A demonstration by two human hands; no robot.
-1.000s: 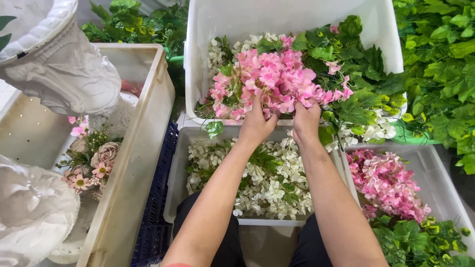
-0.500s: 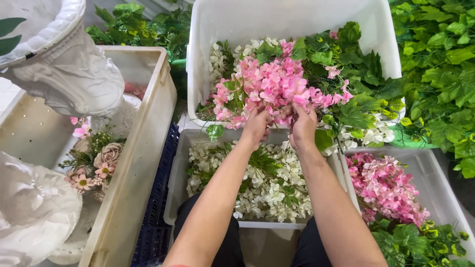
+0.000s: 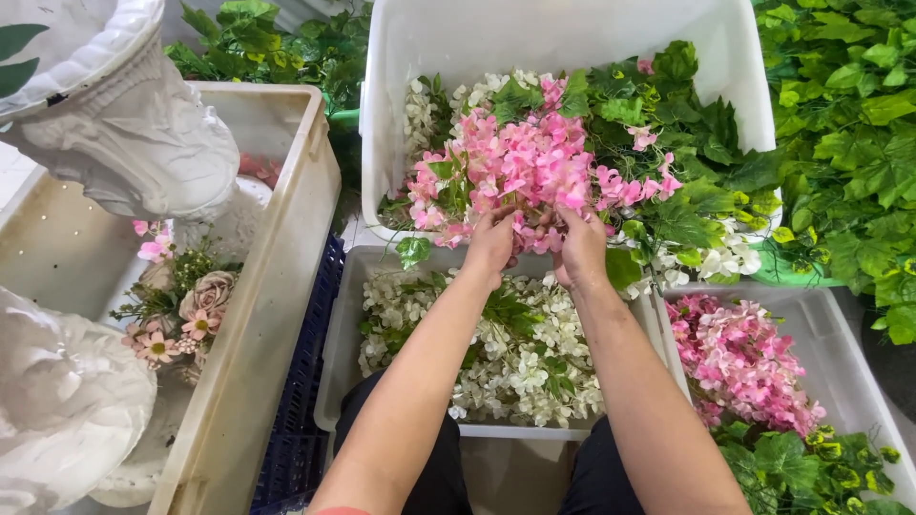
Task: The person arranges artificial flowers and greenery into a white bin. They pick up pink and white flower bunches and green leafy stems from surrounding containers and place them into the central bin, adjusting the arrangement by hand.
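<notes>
Since a second ago your hands have barely moved: both were already at the pink bunch (image 3: 520, 172), and they remain there, only the view has tipped a little so the bins sit lower in frame.

Your left hand (image 3: 491, 243) is closed around the lower left of the bunch, fingers curled up into the blooms. Your right hand (image 3: 580, 250) grips the lower right in the same way, just beside the left, thumbs nearly touching. How tightly either hand pinches the stems is hard to say, as petals cover the fingertips.

The bunch lies straight ahead of both hands, over the near rim of the far white bin (image 3: 572, 38), among green leaves (image 3: 687, 200) and a few white blooms. Its long axis runs left to right, wider than it is deep, and the stems seem to point down toward your palms. Neither hand is clearly nearer; they share the middle.

Under your forearms sits a tray of white flowers (image 3: 515, 362). To your right is a tray of more pink flowers (image 3: 744, 362), and to your left a cream crate (image 3: 277, 286) with a white urn (image 3: 124, 143).
</notes>
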